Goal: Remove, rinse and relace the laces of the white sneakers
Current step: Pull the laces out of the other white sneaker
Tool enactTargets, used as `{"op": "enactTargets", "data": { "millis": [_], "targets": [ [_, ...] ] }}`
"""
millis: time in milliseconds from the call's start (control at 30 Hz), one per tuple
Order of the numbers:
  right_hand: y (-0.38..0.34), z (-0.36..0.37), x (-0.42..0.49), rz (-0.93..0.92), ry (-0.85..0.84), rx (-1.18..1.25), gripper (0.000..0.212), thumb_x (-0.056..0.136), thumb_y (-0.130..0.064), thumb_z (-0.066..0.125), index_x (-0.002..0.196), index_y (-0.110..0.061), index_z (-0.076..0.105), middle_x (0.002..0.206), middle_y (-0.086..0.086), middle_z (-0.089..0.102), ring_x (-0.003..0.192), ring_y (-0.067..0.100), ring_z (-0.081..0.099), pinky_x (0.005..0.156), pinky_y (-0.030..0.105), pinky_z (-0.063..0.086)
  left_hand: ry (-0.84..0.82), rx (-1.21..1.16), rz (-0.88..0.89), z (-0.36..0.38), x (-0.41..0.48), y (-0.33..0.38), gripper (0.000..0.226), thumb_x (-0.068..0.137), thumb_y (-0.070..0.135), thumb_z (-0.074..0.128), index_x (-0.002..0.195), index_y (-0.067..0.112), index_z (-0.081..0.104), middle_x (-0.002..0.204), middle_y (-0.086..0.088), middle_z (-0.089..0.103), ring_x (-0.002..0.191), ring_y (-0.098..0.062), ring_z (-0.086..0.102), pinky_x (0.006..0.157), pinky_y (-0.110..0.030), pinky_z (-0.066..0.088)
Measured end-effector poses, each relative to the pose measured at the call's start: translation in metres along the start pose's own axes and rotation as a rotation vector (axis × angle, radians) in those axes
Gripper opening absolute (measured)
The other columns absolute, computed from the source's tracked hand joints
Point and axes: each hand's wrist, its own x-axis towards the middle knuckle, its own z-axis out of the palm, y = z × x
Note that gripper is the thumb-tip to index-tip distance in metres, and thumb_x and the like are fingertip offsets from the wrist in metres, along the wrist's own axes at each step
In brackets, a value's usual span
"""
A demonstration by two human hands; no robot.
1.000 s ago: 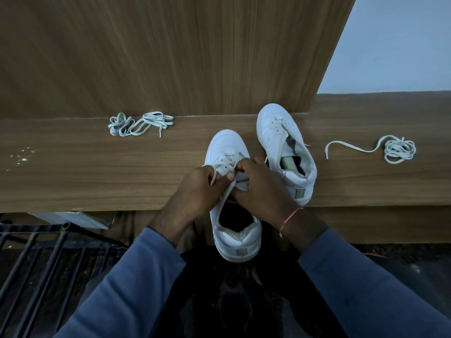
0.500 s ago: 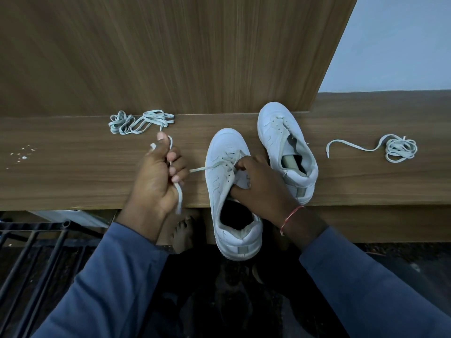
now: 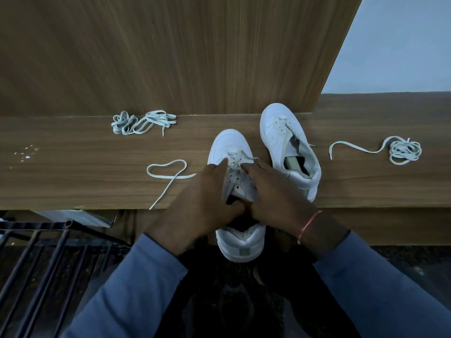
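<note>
**Partly laced sneaker held in both hands on a wooden ledge**

Clock centred on the held shoe, 12 toward the panel.

- Near sneaker (image 3: 228, 147): white, toe at 12, heel overhanging the ledge (image 3: 73, 172) front edge at 6. Only the front eyelets carry the lace (image 3: 168, 172); the rear ones are bare.
- Left hand (image 3: 202, 203): clamped on the shoe's left flank, fingers over the eyelet row, thumb at the mouth.
- Right hand (image 3: 275, 198): clamped likewise on the right flank, fingertips at the crossed lace. Whether either hand pinches the lace itself cannot be told. Together the two hands cover the shoe's middle and most of its tongue.
- Free lace end: runs out at 9, loops once on the ledge, tip reaching the front edge.
- Far sneaker (image 3: 275, 128): at 2, just beside the right hand, unlaced, toe against the panel (image 3: 170, 57).
- Tangled laces (image 3: 144, 121): at 10, against the panel foot, well apart.
- Coiled lace (image 3: 404, 152): at 3, well apart, one tail trailing toward the shoes.
- White specks (image 3: 25, 153): far out at 9.
- Black metal rack (image 3: 36, 252): at 8, below the ledge.
- Pale wall (image 3: 402, 45): at 1, beyond the panel.
- Red thread (image 3: 308, 225): round the right wrist; blue sleeves (image 3: 136, 289) on both arms.
</note>
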Motion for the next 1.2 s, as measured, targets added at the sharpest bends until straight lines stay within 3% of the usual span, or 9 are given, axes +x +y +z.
{"op": "enactTargets", "data": {
  "millis": [67,200,300,433,533,700,833,1067,1200],
  "targets": [
    [-0.005,0.005,0.000,0.049,0.075,-0.034,0.062,0.075,-0.029,0.071,0.131,-0.017,0.045,0.129,0.006,0.052,0.113,0.026,0.056,0.091,0.037,0.047,0.045,0.049,-0.029,0.011,0.000,0.002,0.063,0.077,0.027,0.069,0.134,0.014,0.044,0.123,-0.008,0.053,0.109,-0.025,0.056,0.084,-0.028,0.040],
    [-0.007,0.007,-0.001,0.116,0.230,0.082,0.034,0.079,-0.022,0.068,0.109,-0.014,0.052,0.107,0.004,0.061,0.094,0.025,0.061,0.079,0.039,0.050,0.186,-0.089,-0.221,0.015,0.011,-0.008,0.039,0.076,0.027,0.069,0.108,0.016,0.050,0.092,-0.006,0.066,0.087,-0.024,0.062,0.066,-0.026,0.038],
    [0.000,0.003,-0.004,0.133,0.268,0.133,0.014,0.080,-0.017,0.065,0.090,-0.013,0.056,0.080,0.000,0.062,0.075,0.020,0.060,0.068,0.038,0.048,0.226,-0.075,-0.185,0.012,0.014,-0.016,0.017,0.077,0.022,0.066,0.087,0.017,0.053,0.072,-0.001,0.061,0.076,-0.024,0.060,0.060,-0.026,0.033],
    [0.001,-0.007,-0.008,0.176,0.263,0.217,0.007,0.082,-0.011,0.062,0.089,-0.012,0.060,0.070,0.000,0.064,0.066,0.015,0.061,0.063,0.034,0.050,0.278,-0.075,-0.134,0.000,0.018,-0.031,0.010,0.077,0.011,0.064,0.072,0.009,0.055,0.063,0.000,0.055,0.066,-0.024,0.054,0.054,-0.030,0.033],
    [0.002,-0.006,-0.009,0.175,0.231,0.185,0.007,0.082,-0.013,0.062,0.086,-0.015,0.057,0.067,-0.003,0.061,0.063,0.011,0.059,0.060,0.032,0.047,0.258,-0.157,-0.109,0.001,0.017,-0.035,0.008,0.076,0.010,0.065,0.071,0.013,0.059,0.056,0.006,0.054,0.054,-0.008,0.050,0.050,-0.019,0.035],
    [0.002,0.001,-0.007,0.183,0.143,0.221,0.023,0.079,-0.038,0.071,0.091,-0.023,0.057,0.077,-0.009,0.063,0.070,0.001,0.059,0.063,0.020,0.046,0.180,-0.195,-0.131,0.018,0.015,-0.031,0.013,0.078,0.022,0.064,0.090,0.024,0.064,0.060,0.009,0.054,0.062,-0.014,0.054,0.061,-0.027,0.039],
    [-0.008,0.008,0.000,0.303,0.190,0.497,0.044,0.076,-0.055,0.071,0.109,-0.027,0.061,0.099,-0.013,0.063,0.092,0.001,0.060,0.083,0.021,0.050,0.184,-0.174,-0.113,0.021,0.017,-0.029,0.032,0.079,0.027,0.065,0.111,0.025,0.066,0.066,0.010,0.053,0.071,-0.015,0.057,0.065,-0.023,0.037],
    [-0.019,0.005,0.019,0.342,0.279,0.796,0.030,0.082,-0.011,0.073,0.109,-0.017,0.061,0.089,0.001,0.073,0.079,0.010,0.069,0.075,0.025,0.055,0.221,-0.153,-0.072,0.021,0.014,-0.023,0.023,0.080,0.019,0.062,0.103,0.020,0.067,0.058,0.008,0.054,0.063,-0.016,0.057,0.061,-0.028,0.044],
    [-0.016,-0.012,0.023,0.419,0.294,1.141,0.026,0.080,0.002,0.067,0.101,-0.013,0.059,0.073,0.006,0.068,0.069,0.019,0.066,0.072,0.033,0.051,0.213,-0.177,-0.080,0.022,0.014,-0.024,0.025,0.080,0.016,0.059,0.104,0.022,0.065,0.073,-0.001,0.065,0.076,-0.023,0.063,0.071,-0.037,0.051]
  ]
}}
